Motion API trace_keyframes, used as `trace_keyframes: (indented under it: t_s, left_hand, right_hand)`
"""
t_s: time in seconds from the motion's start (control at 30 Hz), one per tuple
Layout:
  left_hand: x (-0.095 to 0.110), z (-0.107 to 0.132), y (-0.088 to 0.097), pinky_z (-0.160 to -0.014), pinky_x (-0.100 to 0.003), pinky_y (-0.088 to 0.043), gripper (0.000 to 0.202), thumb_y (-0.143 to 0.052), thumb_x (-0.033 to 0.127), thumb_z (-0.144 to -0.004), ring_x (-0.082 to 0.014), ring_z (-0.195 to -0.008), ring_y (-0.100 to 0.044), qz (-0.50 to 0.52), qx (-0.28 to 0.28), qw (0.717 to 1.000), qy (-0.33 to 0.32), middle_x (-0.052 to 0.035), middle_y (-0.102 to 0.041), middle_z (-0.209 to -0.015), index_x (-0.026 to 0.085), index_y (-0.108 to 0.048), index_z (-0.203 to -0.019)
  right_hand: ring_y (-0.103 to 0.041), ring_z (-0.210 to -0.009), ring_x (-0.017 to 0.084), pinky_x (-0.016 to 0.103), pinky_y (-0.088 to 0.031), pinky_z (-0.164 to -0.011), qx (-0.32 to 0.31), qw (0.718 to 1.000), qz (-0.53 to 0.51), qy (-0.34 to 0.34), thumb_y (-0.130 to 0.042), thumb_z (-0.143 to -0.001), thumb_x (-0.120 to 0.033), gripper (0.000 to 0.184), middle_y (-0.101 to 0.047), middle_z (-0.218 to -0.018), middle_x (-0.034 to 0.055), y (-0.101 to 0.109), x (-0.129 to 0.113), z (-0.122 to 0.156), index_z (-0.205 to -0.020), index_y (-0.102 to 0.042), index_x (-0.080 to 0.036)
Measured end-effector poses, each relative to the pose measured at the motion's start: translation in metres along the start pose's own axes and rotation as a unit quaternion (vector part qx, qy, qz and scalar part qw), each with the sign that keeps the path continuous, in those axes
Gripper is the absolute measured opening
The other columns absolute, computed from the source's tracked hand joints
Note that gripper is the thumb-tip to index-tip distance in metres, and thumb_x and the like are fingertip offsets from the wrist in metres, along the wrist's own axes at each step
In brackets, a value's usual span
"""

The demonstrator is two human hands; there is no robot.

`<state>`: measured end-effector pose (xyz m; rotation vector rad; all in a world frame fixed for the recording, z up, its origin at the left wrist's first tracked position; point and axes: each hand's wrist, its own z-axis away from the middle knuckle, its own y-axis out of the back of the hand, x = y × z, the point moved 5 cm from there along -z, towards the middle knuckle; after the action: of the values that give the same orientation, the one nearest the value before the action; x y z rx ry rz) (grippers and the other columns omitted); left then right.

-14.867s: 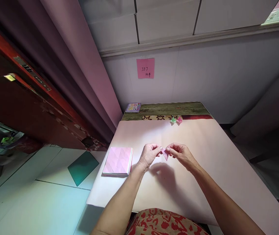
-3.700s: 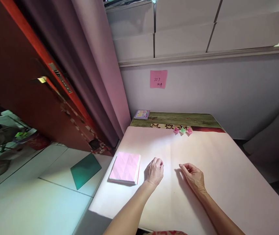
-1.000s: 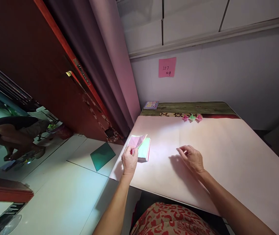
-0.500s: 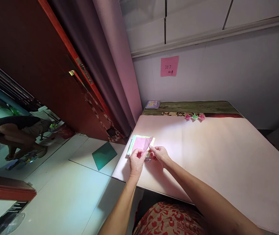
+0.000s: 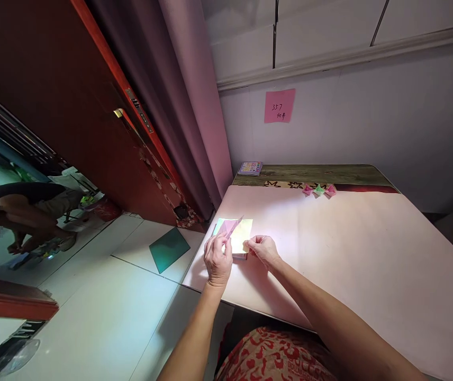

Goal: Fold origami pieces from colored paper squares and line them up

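Note:
My left hand (image 5: pixel 217 259) is closed on a pink paper sheet (image 5: pixel 229 228), which is lifted and tilted up on its edge above a stack of square coloured papers. The uppermost sheet on that stack is a pale yellow paper (image 5: pixel 243 230), and greenish sheets show at its left. At the lower right corner of the yellow paper, my right hand (image 5: pixel 263 248) has its thumb and fingers pinched together on the edge. My left fingers hide the lower left part of the stack.
Three folded paper pieces (image 5: pixel 319 190), two pink and one green, lie at the table's (image 5: pixel 329 254) back. A small booklet or pack (image 5: pixel 250 168) sits in the far left corner. On the floor lies a dark green square (image 5: pixel 169 250). A person (image 5: pixel 32 211) crouches at far left.
The pink sheet has been drawn left off the yellow paper and raised by my left hand. My right hand has stayed near the stack's right corner.

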<state>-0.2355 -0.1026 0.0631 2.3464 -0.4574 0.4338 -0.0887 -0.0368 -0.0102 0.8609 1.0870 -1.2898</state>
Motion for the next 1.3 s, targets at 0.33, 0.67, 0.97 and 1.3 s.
trace_keyframes:
  t_s: [0.33, 0.67, 0.97, 1.3]
  left_hand:
    - [0.001, 0.012, -0.023, -0.087, -0.039, -0.049, 0.016, -0.044, 0.016, -0.096, -0.0243, -0.093, -0.065, -0.106, -0.100, 0.986, -0.076, -0.0108, -0.069, -0.090, 0.018, -0.060, -0.095]
    - [-0.005, 0.017, -0.032, -0.085, -0.039, -0.050, 0.019, -0.057, 0.029, -0.091, -0.0265, -0.096, -0.064, -0.020, -0.161, 0.986, -0.030, -0.0108, -0.069, -0.098, 0.018, -0.060, -0.106]
    - [-0.052, 0.007, 0.020, -0.093, -0.035, -0.050, 0.037, -0.033, 0.037, -0.101, -0.0220, -0.111, -0.062, 0.102, 0.094, 0.968, 0.210, -0.0149, -0.063, -0.121, 0.017, -0.053, -0.125]
    - [-0.002, 0.010, -0.006, -0.109, -0.048, -0.037, 0.037, -0.066, 0.030, -0.083, -0.0292, -0.125, -0.052, -0.037, -0.146, 0.987, -0.053, -0.0114, -0.062, -0.129, 0.022, -0.063, -0.119]
  right_hand:
    - [-0.045, -0.055, 0.012, 0.024, -0.044, -0.052, 0.041, 0.995, -0.007, 0.088, -0.062, -0.066, -0.038, 0.024, -0.047, -0.057, -0.0050, 0.051, -0.015, 0.018, -0.063, -0.044, -0.023]
    - [-0.058, -0.080, 0.019, 0.027, -0.050, -0.062, 0.001, 0.968, -0.219, 0.122, -0.056, -0.070, -0.036, 0.022, -0.065, -0.094, 0.0032, 0.072, -0.069, 0.027, -0.087, -0.053, -0.023]
    - [-0.044, -0.053, 0.010, 0.025, -0.043, -0.053, -0.045, 0.989, -0.139, 0.005, -0.065, -0.063, -0.035, 0.022, -0.048, -0.058, -0.0054, 0.005, -0.039, 0.019, -0.063, -0.047, -0.021]
    - [-0.047, -0.048, 0.011, 0.025, -0.037, -0.047, -0.047, 0.996, -0.079, 0.003, -0.074, -0.063, -0.047, 0.037, -0.052, -0.053, -0.0050, -0.011, 0.004, 0.005, -0.061, -0.049, -0.021]
